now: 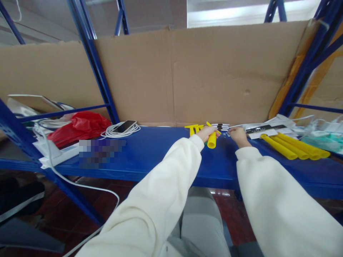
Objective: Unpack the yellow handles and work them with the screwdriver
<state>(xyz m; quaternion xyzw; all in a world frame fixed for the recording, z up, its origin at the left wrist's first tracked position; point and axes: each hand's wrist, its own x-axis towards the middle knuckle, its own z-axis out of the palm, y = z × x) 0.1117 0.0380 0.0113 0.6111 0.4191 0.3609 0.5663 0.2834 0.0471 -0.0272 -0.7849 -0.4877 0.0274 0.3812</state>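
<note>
My left hand point(204, 134) is closed around a yellow tube point(211, 140), whose open round end points toward me. Just left of that hand, yellow T-shaped plastic pieces point(192, 129) lie at the back of the blue shelf. To its right is a small stack of white-and-black strips point(221, 126). My right hand point(239, 136) is apart from the left, fingers curled together low over the shelf near those strips. Whatever is in its fingers, if anything, is hidden. Several more yellow tubes point(294, 147) lie side by side to the right of it.
Black-and-white packaging point(264, 130) and a pale green bag point(327, 142) lie at the right. Leftward are a phone point(124, 126) on a coiled white cable point(109, 132), a red plastic bag point(83, 126) and a white box point(63, 154). Cardboard point(214, 71) stands behind the blue shelf point(160, 157).
</note>
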